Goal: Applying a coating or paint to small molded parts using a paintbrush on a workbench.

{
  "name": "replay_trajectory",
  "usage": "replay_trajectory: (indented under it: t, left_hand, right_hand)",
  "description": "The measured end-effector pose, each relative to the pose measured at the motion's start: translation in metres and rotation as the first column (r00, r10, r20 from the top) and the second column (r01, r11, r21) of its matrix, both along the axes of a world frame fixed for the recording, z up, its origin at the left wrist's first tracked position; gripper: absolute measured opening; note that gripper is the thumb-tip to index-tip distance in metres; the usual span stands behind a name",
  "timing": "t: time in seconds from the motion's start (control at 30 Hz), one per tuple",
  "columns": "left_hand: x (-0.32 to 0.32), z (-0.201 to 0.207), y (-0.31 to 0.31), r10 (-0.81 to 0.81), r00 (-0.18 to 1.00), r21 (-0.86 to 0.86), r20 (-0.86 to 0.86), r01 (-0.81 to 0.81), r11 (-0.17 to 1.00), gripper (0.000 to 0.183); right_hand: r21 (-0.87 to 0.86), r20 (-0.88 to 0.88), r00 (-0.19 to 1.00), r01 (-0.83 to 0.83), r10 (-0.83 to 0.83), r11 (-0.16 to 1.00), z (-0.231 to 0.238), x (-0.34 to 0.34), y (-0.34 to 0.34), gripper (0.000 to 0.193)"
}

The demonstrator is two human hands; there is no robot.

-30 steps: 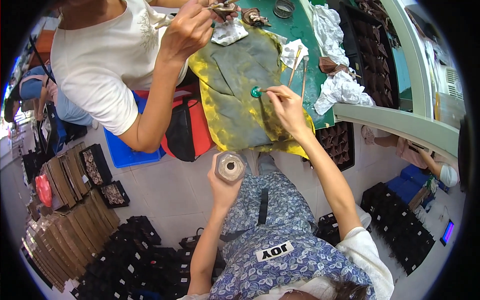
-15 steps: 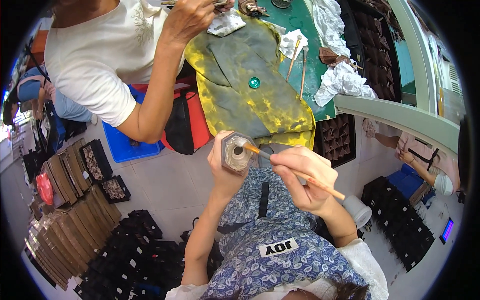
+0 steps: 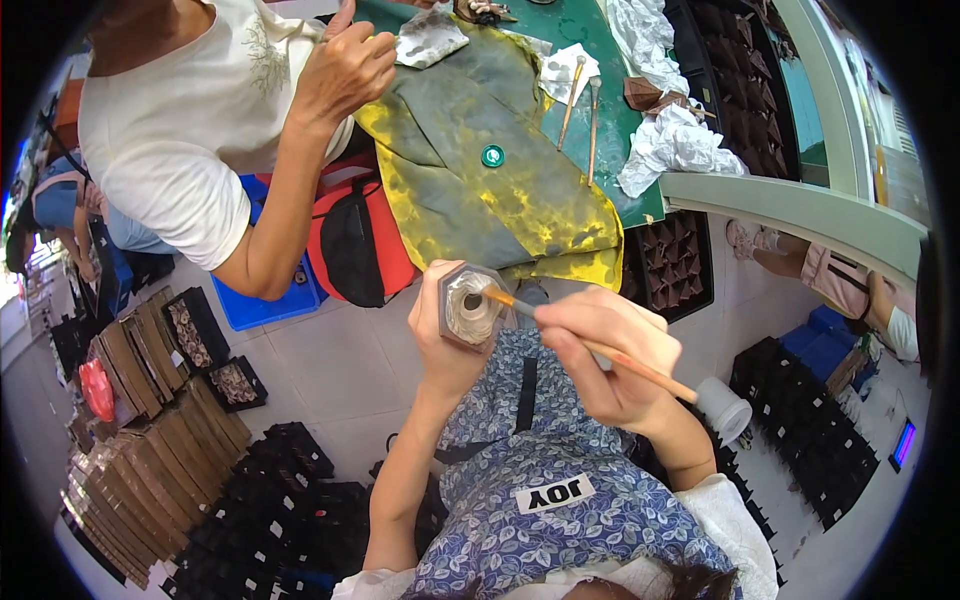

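Note:
My left hand (image 3: 448, 338) grips a small hexagonal jar (image 3: 468, 305) with a pale, crusted mouth, held up over my lap. My right hand (image 3: 600, 360) holds a thin wooden brush (image 3: 640, 368), its tip reaching into the jar's mouth. Both hands sit above my blue flowered apron (image 3: 560, 480). A small green cap (image 3: 492, 156) lies on a grey cloth stained yellow (image 3: 470, 190) that hangs off the green table (image 3: 620, 140).
A person in a white shirt (image 3: 180, 130) works at the table's left, one hand (image 3: 345, 70) on a small piece. Crumpled white paper (image 3: 672, 145), two sticks (image 3: 580, 100), black trays (image 3: 690, 265), a red and black bag (image 3: 350, 245), cardboard stacks (image 3: 130, 380) surround us.
My right hand left the green cap on the cloth, came back to my lap and put the brush tip into the jar. My left hand raised the jar slightly.

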State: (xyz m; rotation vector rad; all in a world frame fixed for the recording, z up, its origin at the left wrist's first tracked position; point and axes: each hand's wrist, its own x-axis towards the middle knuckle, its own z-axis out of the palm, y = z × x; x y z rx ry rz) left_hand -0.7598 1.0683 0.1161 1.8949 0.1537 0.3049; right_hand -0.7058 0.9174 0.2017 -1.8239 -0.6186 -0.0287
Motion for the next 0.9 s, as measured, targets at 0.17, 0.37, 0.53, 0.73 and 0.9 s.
replay_trajectory:
  t: [0.17,0.37,0.53,0.73,0.9]
  left_hand:
    - [-0.004,-0.002,-0.001,0.015,1.000,-0.008,-0.019,-0.016,1.000,0.042]
    - [-0.003,-0.004,-0.004,0.001,1.000,-0.047,-0.020,-0.002,0.999,0.040]
    - [-0.006,-0.005,-0.008,0.007,0.999,-0.100,-0.044,-0.011,0.995,0.040]
    - [-0.007,-0.012,-0.006,-0.003,1.000,-0.073,-0.016,0.002,0.997,0.041]
    - [-0.007,-0.006,-0.008,0.016,0.998,-0.087,-0.054,-0.021,0.996,0.042]
  right_hand:
    - [-0.041,-0.124,0.989,0.071,-0.076,0.997,0.002,-0.008,-0.008,0.014]
    - [-0.046,-0.100,0.991,0.082,-0.086,0.996,-0.001,-0.011,-0.008,0.012]
    - [-0.035,-0.088,0.991,0.097,-0.100,0.995,-0.002,-0.011,-0.009,0.011]
    - [0.005,-0.126,0.985,0.119,-0.117,0.993,0.003,-0.013,-0.011,0.009]
    - [-0.063,-0.148,0.984,0.093,-0.101,0.994,-0.001,-0.015,-0.015,0.009]
